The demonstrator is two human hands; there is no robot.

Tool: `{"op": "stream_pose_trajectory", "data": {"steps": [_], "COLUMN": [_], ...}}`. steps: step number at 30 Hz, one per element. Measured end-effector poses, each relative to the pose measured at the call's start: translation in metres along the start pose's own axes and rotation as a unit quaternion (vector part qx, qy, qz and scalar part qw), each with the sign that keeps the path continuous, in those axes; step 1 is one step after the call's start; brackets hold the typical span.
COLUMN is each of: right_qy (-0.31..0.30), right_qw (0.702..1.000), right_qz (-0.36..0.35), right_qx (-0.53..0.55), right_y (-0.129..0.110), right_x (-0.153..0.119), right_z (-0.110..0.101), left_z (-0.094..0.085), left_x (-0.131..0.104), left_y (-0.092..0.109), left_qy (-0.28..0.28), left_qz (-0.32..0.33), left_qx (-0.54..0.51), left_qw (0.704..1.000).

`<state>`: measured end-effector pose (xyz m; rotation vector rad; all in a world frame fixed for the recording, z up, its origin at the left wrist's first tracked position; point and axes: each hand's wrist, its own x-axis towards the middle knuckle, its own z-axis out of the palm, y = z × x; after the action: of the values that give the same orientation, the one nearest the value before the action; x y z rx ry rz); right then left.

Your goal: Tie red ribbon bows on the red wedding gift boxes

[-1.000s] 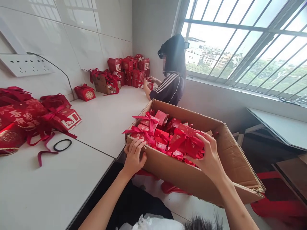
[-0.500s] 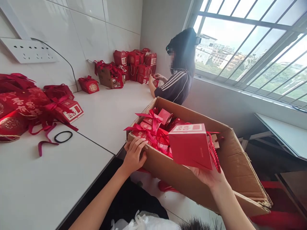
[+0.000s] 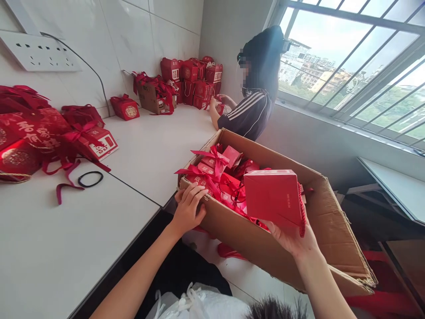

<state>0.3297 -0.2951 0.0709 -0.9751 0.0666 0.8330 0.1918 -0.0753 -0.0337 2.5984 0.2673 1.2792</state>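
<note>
My right hand holds a red gift box with a red cord handle on its right side, above the near wall of a large open cardboard box. Its thumb shows below the gift box, and the other fingers are mostly hidden behind it. My left hand grips the cardboard box's near left corner, fingers hooked over the rim and thumb outside. Inside the cardboard box lie several red gift boxes with ribbon bows, heaped toward the left end.
A white table carries red bags and gift boxes, a loose ribbon and a black ring-shaped band. Farther back, red boxes are stacked beside a small ribbon-filled carton. Another person handles a red item there.
The gift box in my right hand has tipped, so its patterned top face now shows only as a thin strip. My left hand keeps its hold on the rim. The view has shifted slightly.
</note>
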Motion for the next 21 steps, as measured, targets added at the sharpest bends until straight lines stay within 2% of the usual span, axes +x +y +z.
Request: {"op": "stream_pose_trajectory", "data": {"steps": [2, 7, 13, 15, 18, 21], "right_qy": [0.012, -0.038, 0.061, 0.066, 0.027, -0.019], "right_qw": [1.000, 0.985, 0.993, 0.992, 0.991, 0.983], "right_qz": [-0.018, -0.060, -0.019, -0.006, 0.003, -0.033], "right_qx": [-0.023, -0.157, -0.097, -0.103, -0.133, -0.178], "right_y": [0.000, 0.001, -0.005, -0.006, -0.006, -0.004], "right_x": [0.003, 0.008, 0.009, 0.009, 0.011, 0.015], "right_z": [-0.004, -0.009, -0.001, 0.001, -0.001, -0.007], "left_z": [0.000, 0.001, 0.001, 0.001, 0.002, 0.004], "left_x": [0.000, -0.001, 0.000, 0.000, 0.000, -0.002], "left_y": [0.000, 0.000, 0.000, 0.000, 0.001, 0.000], "left_qy": [-0.001, -0.001, 0.010, 0.016, 0.020, 0.019], "left_qz": [-0.002, -0.002, 0.003, 0.007, 0.007, 0.000], "left_qx": [0.002, 0.006, -0.006, -0.007, -0.003, 0.000], "left_qw": [1.000, 1.000, 1.000, 1.000, 1.000, 1.000]}}
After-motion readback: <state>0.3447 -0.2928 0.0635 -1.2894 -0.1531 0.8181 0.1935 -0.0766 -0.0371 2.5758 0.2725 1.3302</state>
